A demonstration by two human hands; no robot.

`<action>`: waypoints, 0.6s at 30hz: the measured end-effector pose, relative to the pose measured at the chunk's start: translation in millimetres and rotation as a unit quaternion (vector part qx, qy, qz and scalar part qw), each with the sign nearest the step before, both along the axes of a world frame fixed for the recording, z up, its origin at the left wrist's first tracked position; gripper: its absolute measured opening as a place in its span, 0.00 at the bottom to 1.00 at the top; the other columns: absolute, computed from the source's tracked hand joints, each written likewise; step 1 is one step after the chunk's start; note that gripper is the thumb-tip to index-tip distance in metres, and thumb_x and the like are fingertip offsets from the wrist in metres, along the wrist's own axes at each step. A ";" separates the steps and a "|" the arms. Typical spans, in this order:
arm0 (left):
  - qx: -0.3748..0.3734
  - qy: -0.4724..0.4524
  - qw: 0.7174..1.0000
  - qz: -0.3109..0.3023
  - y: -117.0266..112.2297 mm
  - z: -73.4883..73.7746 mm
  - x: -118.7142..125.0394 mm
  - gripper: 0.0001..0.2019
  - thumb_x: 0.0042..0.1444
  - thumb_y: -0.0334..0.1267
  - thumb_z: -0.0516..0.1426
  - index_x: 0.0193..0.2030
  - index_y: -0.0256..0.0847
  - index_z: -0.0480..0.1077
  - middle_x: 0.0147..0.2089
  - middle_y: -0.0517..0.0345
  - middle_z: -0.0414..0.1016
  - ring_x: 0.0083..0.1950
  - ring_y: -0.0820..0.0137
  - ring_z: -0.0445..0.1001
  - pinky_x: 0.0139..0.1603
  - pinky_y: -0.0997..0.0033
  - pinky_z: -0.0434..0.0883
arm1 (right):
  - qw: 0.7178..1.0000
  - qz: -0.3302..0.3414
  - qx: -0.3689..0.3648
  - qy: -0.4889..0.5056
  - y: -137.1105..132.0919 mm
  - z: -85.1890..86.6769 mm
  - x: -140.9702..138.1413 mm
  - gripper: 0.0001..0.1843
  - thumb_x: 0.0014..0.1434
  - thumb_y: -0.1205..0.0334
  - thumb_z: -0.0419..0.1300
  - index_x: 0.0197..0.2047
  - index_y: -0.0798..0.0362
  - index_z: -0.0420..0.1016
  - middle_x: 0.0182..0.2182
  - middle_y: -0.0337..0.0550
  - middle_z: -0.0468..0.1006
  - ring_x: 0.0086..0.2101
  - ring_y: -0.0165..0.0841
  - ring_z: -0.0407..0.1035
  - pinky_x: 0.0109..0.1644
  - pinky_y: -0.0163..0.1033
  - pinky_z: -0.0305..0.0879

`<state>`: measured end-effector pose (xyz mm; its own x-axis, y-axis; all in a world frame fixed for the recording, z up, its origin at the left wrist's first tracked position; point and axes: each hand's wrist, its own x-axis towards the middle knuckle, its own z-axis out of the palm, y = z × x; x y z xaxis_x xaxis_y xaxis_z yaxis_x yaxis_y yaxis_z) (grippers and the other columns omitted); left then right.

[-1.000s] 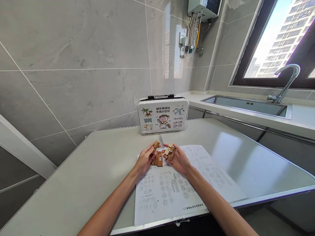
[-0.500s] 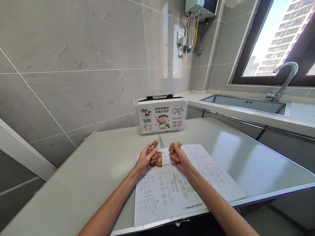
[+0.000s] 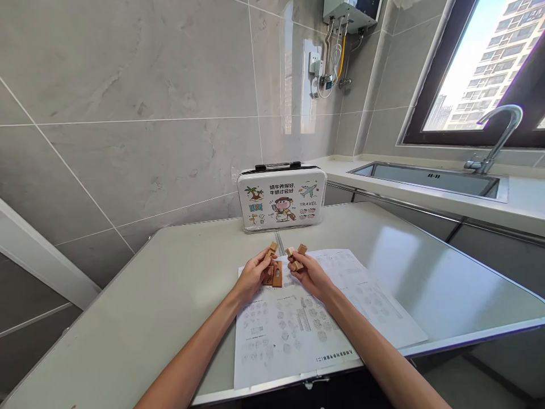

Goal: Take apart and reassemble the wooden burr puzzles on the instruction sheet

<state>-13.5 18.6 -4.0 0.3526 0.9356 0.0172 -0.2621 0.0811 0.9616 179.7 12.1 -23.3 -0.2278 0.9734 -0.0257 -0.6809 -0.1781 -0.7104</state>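
The left hand (image 3: 254, 272) is closed, fingers pinching a wooden block (image 3: 272, 248). The right hand (image 3: 313, 275) is curled around a joined cluster (image 3: 297, 264) of wooden pieces. A narrow gap separates the two grips. Beside the left fingers, brown slabs (image 3: 277, 275) lie on the printed sheet (image 3: 293, 335), which reaches the near edge of the surface (image 3: 170, 301). The surface spreads wide to the left; beyond the hands, a white case (image 3: 259, 199) stands near the wall (image 3: 170, 142).
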 end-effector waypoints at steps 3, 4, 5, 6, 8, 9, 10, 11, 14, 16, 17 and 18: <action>-0.003 0.007 1.000 -0.003 -1.8 0.3 0.2 0.21 0.58 0.46 0.68 0.54 0.39 0.77 0.47 0.51 0.78 0.41 0.73 0.76 0.48 0.71 0.71 | 0.999 0.016 0.026 -0.020 -2.4 0.7 -1.8 0.21 0.50 0.52 0.78 0.36 0.55 0.75 0.32 0.39 0.69 0.29 0.27 0.65 0.25 0.31 0.60; -0.004 0.005 1.000 -0.003 -2.7 0.7 0.3 0.22 0.57 0.46 0.69 0.55 0.39 0.76 0.50 0.49 0.78 0.44 0.70 0.78 0.50 0.70 0.72 | 0.999 0.024 0.034 -0.023 -3.4 1.0 -2.2 0.21 0.50 0.51 0.78 0.38 0.55 0.76 0.33 0.39 0.70 0.29 0.27 0.65 0.26 0.32 0.62; -0.006 0.003 1.000 -0.002 -3.7 1.1 0.4 0.23 0.57 0.45 0.70 0.57 0.39 0.76 0.52 0.47 0.79 0.48 0.67 0.79 0.52 0.68 0.72 | 0.998 0.031 0.041 -0.022 -4.4 1.3 -2.4 0.21 0.51 0.51 0.77 0.39 0.55 0.77 0.33 0.39 0.71 0.30 0.27 0.66 0.28 0.32 0.64; -0.007 0.001 1.000 -0.002 -4.5 1.5 0.4 0.25 0.56 0.45 0.70 0.58 0.39 0.75 0.54 0.46 0.79 0.50 0.65 0.79 0.54 0.66 0.72 | 0.998 0.036 0.045 -0.021 -5.2 1.6 -2.5 0.22 0.51 0.51 0.77 0.41 0.55 0.78 0.34 0.40 0.72 0.30 0.27 0.67 0.29 0.32 0.65; -0.007 0.002 1.000 -0.005 -6.0 2.3 0.2 0.27 0.56 0.44 0.70 0.60 0.39 0.73 0.55 0.43 0.79 0.53 0.62 0.79 0.57 0.63 0.72 | 0.998 0.040 0.046 -0.017 -6.3 2.1 -2.4 0.22 0.52 0.50 0.77 0.43 0.54 0.78 0.35 0.40 0.74 0.30 0.26 0.67 0.29 0.31 0.66; -0.007 0.005 1.000 -0.007 -6.6 2.7 0.2 0.28 0.56 0.44 0.70 0.61 0.39 0.73 0.55 0.43 0.80 0.54 0.61 0.80 0.58 0.62 0.72 | 0.998 0.039 0.043 -0.017 -6.6 2.3 -2.3 0.22 0.52 0.49 0.77 0.43 0.54 0.78 0.35 0.40 0.74 0.28 0.26 0.67 0.28 0.31 0.65; -0.006 0.007 1.000 -0.010 -7.1 3.2 0.1 0.28 0.56 0.44 0.70 0.61 0.39 0.72 0.55 0.42 0.80 0.54 0.60 0.80 0.58 0.61 0.73 | 0.998 0.038 0.039 -0.020 -6.7 2.5 -2.1 0.23 0.52 0.48 0.77 0.43 0.53 0.78 0.34 0.40 0.75 0.27 0.25 0.66 0.26 0.31 0.63; -0.004 0.008 1.000 -0.013 -7.6 3.7 0.1 0.27 0.56 0.44 0.70 0.60 0.39 0.73 0.55 0.42 0.80 0.54 0.59 0.80 0.58 0.61 0.73 | 0.998 0.037 0.034 -0.024 -6.7 2.6 -1.9 0.23 0.52 0.47 0.77 0.43 0.53 0.78 0.34 0.39 0.75 0.25 0.24 0.64 0.24 0.30 0.61; 0.000 0.001 1.000 -0.016 -8.9 5.9 0.4 0.24 0.57 0.42 0.70 0.58 0.39 0.74 0.58 0.42 0.79 0.56 0.59 0.80 0.57 0.62 0.74 | 0.998 0.039 0.021 -0.035 -6.4 2.9 -1.7 0.24 0.51 0.45 0.77 0.41 0.52 0.77 0.31 0.37 0.74 0.22 0.22 0.60 0.20 0.29 0.54; -0.005 -0.008 1.000 -0.017 -9.7 7.7 0.5 0.22 0.58 0.41 0.69 0.57 0.40 0.74 0.61 0.42 0.77 0.56 0.60 0.80 0.57 0.63 0.74 | 0.998 0.041 0.019 -0.040 -6.3 3.4 -1.8 0.24 0.51 0.45 0.76 0.39 0.52 0.76 0.31 0.37 0.73 0.22 0.21 0.59 0.19 0.29 0.52; -0.009 -0.012 1.000 -0.016 -10.0 8.5 0.4 0.21 0.59 0.40 0.69 0.57 0.40 0.74 0.62 0.43 0.77 0.56 0.60 0.80 0.56 0.64 0.74 | 0.998 0.041 0.019 -0.041 -6.4 3.8 -1.9 0.24 0.51 0.44 0.76 0.39 0.52 0.76 0.31 0.37 0.73 0.22 0.21 0.59 0.19 0.29 0.51; -0.013 -0.017 1.000 -0.016 -10.2 9.3 0.3 0.20 0.59 0.39 0.68 0.56 0.40 0.74 0.62 0.43 0.76 0.56 0.61 0.80 0.56 0.64 0.75 | 0.998 0.039 0.020 -0.044 -6.5 4.4 -2.0 0.24 0.51 0.44 0.76 0.38 0.52 0.75 0.31 0.37 0.73 0.22 0.21 0.59 0.19 0.29 0.51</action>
